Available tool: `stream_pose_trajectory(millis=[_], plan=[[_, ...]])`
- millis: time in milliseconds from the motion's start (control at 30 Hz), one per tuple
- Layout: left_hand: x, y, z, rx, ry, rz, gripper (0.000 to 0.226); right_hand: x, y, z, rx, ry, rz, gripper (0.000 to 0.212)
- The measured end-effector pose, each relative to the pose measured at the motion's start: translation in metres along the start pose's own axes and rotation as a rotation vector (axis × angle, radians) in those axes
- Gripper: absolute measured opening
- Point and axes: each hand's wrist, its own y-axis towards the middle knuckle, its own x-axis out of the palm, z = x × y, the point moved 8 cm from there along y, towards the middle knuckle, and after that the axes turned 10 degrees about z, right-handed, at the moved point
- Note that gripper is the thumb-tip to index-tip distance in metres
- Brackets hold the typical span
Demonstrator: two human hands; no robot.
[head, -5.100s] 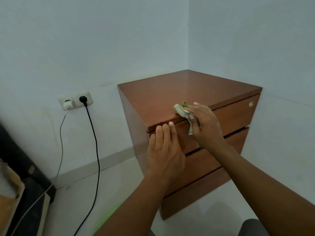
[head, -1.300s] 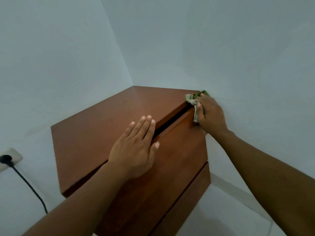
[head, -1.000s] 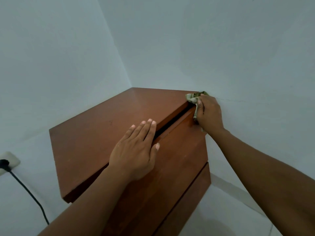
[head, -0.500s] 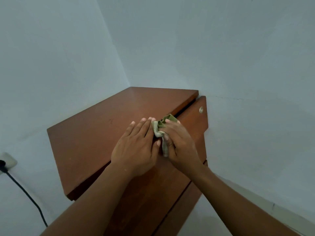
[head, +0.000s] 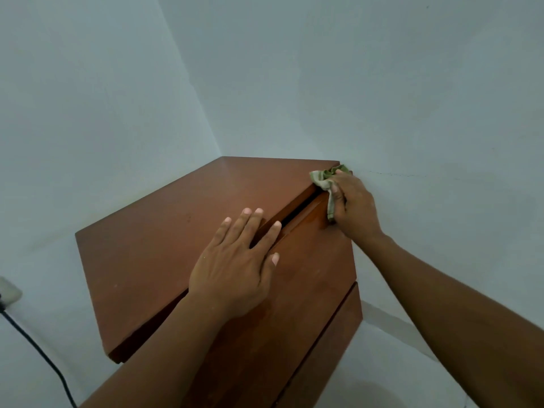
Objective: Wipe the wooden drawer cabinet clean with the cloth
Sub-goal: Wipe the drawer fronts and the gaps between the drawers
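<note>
The right hand (head: 357, 206), grip clamped on the cloth (head: 323, 179), is at the cabinet (head: 147, 260) top's far right corner by the wall (head: 426, 113); the left hand (head: 232, 266) lies flat, grip apart, over its front edge.

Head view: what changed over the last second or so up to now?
The right hand, gripping the cloth, swept from the right front corner of the cabinet along the top front edge to beside the left hand, then back to that corner, where it is now. Unchanged: left hand flat on the cabinet top, fingers over the front edge; cloth still gripped.
</note>
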Motion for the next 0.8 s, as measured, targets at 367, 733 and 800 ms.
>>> stream_pose_trajectory(millis=[367,733,800], plan=[[0.002,0.000,-0.003,-0.002,-0.016,0.014,0.061,-0.015,-0.053,0.032,0.923,0.038,0.379,0.034],[-0.001,0.003,-0.004,-0.028,-0.043,-0.019,0.070,-0.030,-0.104,-0.032,1.090,0.377,0.382,0.028],[-0.001,0.002,-0.007,-0.057,-0.014,-0.024,0.075,-0.028,-0.119,-0.048,1.093,0.394,0.343,0.029]])
